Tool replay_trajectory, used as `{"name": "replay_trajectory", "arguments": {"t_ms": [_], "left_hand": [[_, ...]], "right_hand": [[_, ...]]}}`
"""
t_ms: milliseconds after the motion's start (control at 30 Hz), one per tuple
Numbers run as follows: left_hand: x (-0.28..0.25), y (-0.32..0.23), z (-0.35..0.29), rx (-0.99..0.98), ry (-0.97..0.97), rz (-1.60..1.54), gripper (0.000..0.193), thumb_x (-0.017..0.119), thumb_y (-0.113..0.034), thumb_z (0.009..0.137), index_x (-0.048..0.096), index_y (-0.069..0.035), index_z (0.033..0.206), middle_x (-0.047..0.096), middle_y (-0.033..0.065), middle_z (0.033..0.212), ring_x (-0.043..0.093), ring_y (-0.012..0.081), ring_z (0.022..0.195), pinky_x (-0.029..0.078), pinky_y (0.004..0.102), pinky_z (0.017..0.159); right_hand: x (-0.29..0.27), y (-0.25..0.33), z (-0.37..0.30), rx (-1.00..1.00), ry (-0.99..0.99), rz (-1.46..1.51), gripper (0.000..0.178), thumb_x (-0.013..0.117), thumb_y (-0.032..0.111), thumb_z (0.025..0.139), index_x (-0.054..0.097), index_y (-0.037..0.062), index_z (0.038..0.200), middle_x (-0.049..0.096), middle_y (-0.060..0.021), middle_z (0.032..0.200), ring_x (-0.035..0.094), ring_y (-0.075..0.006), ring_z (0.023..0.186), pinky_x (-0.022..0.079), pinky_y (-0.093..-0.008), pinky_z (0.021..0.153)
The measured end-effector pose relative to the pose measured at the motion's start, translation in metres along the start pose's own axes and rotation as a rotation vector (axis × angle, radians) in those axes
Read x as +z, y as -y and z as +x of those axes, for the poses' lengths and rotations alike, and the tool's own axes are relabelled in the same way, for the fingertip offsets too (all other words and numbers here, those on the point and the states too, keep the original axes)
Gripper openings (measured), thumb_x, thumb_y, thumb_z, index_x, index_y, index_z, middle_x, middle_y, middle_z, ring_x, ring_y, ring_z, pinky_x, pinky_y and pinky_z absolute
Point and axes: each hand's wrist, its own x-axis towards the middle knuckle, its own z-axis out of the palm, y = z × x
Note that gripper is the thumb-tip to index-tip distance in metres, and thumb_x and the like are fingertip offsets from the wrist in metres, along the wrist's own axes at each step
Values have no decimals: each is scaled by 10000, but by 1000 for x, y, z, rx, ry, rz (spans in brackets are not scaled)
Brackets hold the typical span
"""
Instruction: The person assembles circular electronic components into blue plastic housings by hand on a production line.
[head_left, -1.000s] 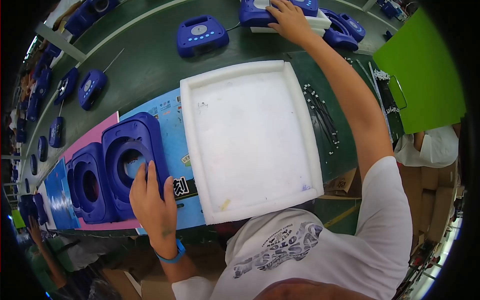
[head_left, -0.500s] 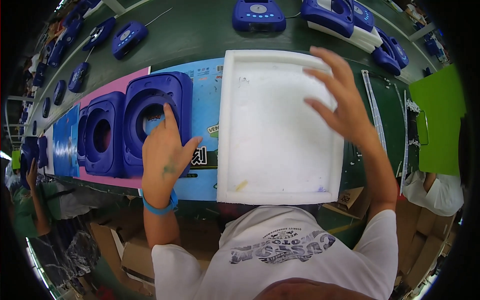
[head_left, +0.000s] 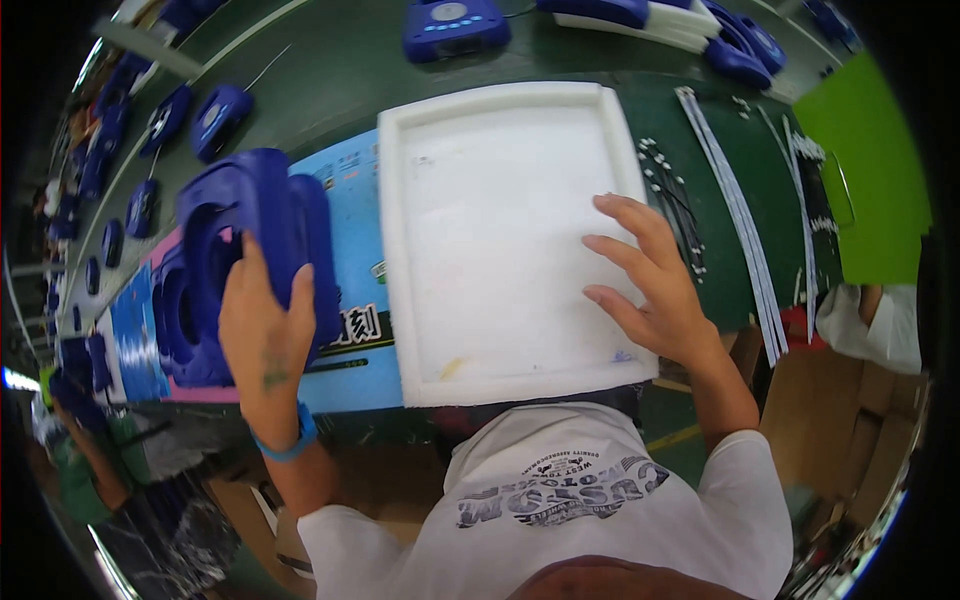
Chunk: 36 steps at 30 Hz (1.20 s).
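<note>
Deep blue plastic: one ring-fronted shell (head_left: 262, 185), left of centre in the frame, tilted, at my left hand (head_left: 265, 330). Index finger over the round opening, thumb splayed toward its right side; whether they pinch the rim, I cannot tell.

Same plastic: a second blue piece (head_left: 313, 220) just right of it, partly hidden; further ring shells (head_left: 172, 300) crowded to its left.

White foam: one shallow tray (head_left: 393, 250), raised rim, centre of the frame, a yellow smudge at lower left. My right hand (head_left: 660, 285), fingers spread and lightly curled, is over its right side; contact uncertain.

Printed card: a blue sheet (head_left: 350, 240), between shells and tray.

Sundries, right of the tray: black leads with white ends (head_left: 672, 205), pale strips (head_left: 740, 220).

Units with round dial and button row (head_left: 457, 40), top of frame.

State of work, by my judgement: faces fitted on the top units; the tilted shell has its opening unfilled and is not on the foam, so handling of it looks barely begun. Number of shells remaining: not countable here.
</note>
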Motion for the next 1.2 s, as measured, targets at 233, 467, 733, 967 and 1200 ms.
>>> {"name": "replay_trajectory", "arguments": {"t_ms": [233, 467, 733, 967, 1200], "left_hand": [[-24, -127, -24, 579, 181, -364, 816, 855, -175, 879, 494, 153, 1534, 676, 252, 1162, 675, 420, 1017, 554, 473, 874], [-27, -162, -22, 950, 467, -501, 834, 880, -323, 799, 579, -70, 1535, 655, 208, 1281, 666, 388, 1148, 497, 547, 1110], [11, -145, -28, 881, 412, -442, 834, 842, -439, 859, 594, 5, 1520, 656, 188, 1159, 645, 338, 993, 513, 444, 902], [29, -142, -14, 894, 592, -534, 949, 917, -446, 764, 583, 5, 1529, 675, 181, 1217, 657, 372, 1089, 517, 470, 933], [37, -133, -16, 951, 562, -567, 860, 875, -437, 829, 593, -2, 1515, 658, 194, 1228, 632, 352, 1057, 510, 453, 926]], "right_hand": [[28, 30, 20, 289, -250, 1498, 773, 852, 69, 924, 475, -5, 1595, 614, -199, 1530, 588, -268, 1426, 477, -420, 1184], [-4, 13, 33, 518, -267, 1683, 603, 666, 385, 1083, 559, -47, 1489, 727, -214, 1334, 761, -317, 1178, 656, -424, 939], [-31, -55, 17, 528, -331, 395, 588, 721, 407, 1052, 619, -13, 1450, 729, -170, 1327, 736, -278, 1126, 606, -376, 896], [-84, -215, 9, 648, -330, -540, 464, 755, 497, 958, 811, 68, 1124, 761, -134, 1123, 747, -336, 1027, 588, -469, 875], [-85, -265, 4, 890, -253, -365, 370, 820, 425, 903, 814, 74, 1021, 807, -126, 1034, 775, -304, 985, 601, -433, 859]]}}
